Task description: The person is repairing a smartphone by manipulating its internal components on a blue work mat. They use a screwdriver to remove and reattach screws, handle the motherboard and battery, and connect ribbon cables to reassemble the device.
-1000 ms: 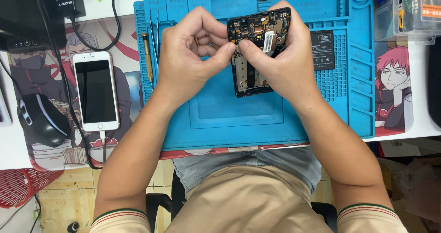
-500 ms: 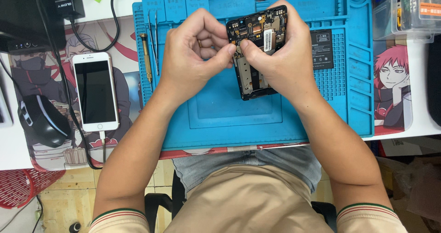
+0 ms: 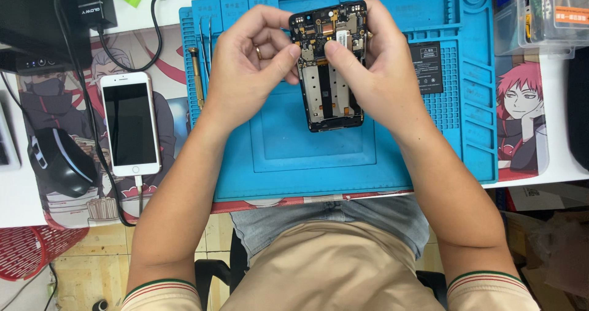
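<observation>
Between both hands' grips, opened phone [image 3: 331, 65]

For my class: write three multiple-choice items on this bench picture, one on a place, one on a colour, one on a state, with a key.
1. Where does the white smartphone lie?
A. left of the blue work mat
B. on the mat
C. on the lap

2. What colour is the mat?
A. red
B. blue
C. green

3. The opened phone is
A. lying flat, untouched
B. held by both hands
C. in one hand only

Key: A, it rests on the picture desk pad beside the mat; B, its surface is blue; B, left hand and right hand both grip it.
</observation>
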